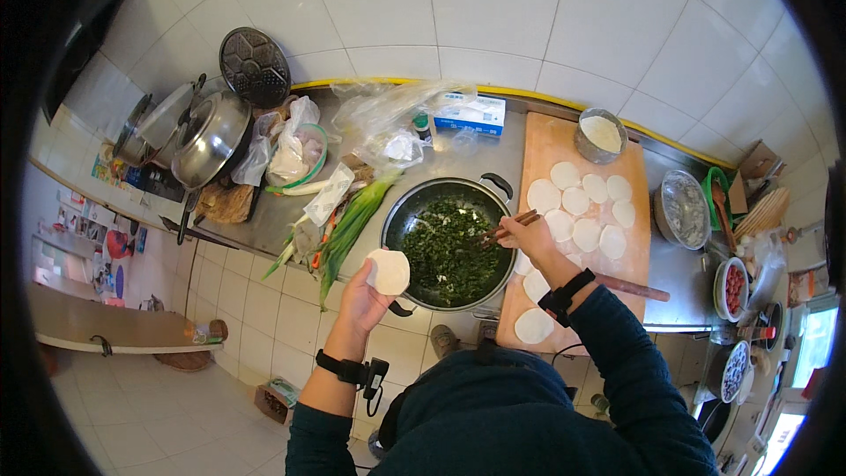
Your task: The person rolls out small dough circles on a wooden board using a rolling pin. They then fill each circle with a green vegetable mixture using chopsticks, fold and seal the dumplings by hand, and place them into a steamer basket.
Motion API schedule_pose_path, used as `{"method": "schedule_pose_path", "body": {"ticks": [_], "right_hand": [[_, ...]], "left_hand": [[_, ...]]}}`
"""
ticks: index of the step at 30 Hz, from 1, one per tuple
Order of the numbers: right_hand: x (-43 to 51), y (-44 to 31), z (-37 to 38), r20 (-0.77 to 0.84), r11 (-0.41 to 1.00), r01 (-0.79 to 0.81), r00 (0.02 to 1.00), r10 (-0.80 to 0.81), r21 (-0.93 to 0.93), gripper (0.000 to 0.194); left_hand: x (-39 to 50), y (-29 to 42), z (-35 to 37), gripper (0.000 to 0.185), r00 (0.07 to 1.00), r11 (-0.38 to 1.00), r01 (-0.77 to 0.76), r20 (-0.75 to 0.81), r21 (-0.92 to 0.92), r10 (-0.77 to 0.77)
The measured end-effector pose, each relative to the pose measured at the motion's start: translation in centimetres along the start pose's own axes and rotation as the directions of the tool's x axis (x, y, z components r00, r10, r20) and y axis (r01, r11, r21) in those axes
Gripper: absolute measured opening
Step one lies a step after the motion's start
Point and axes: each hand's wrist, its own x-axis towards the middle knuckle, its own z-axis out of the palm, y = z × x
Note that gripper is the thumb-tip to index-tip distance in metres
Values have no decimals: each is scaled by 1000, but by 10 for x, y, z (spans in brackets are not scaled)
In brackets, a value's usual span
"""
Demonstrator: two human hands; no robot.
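Note:
My left hand (363, 304) holds up a round dough wrapper (388, 272) in front of the pot's near left rim. In my right hand (529, 238) is a pair of wooden chopsticks (492, 234), their tips at the filling. Chopped green filling (449, 254) with pale bits lies inside a wide two-handled metal pot (390, 211). Right of the pot, several more flat dough rounds (586, 236) lie on a floured wooden board (588, 139). A rolling pin (631, 287) rests across the board, partly hidden by my right forearm.
A metal bowl of flour (601, 134) stands at the board's back. Green onions (357, 221), plastic bags (390, 109) and a blue-and-white box (472, 116) sit left and behind the pot. A lidded wok (215, 139) stands far left. To the right are a floury metal bowl (684, 208) and a bowl of red pieces (733, 287).

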Motion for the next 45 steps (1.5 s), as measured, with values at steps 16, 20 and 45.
{"method": "schedule_pose_path", "body": {"ticks": [16,20,45], "right_hand": [[-3,11,29,123,989,-73,991,56,133,18],[-4,14,34,146,994,-86,986,75,73,18],[-48,-58,-33,-72,925,236,972,-225,297,19]], "left_hand": [[-6,-1,-43,42,967,982,147,-227,115,-118],[-4,-3,-41,42,960,982,150,-255,114,-117],[81,-38,49,45,985,985,171,-31,-17,-172]]}}
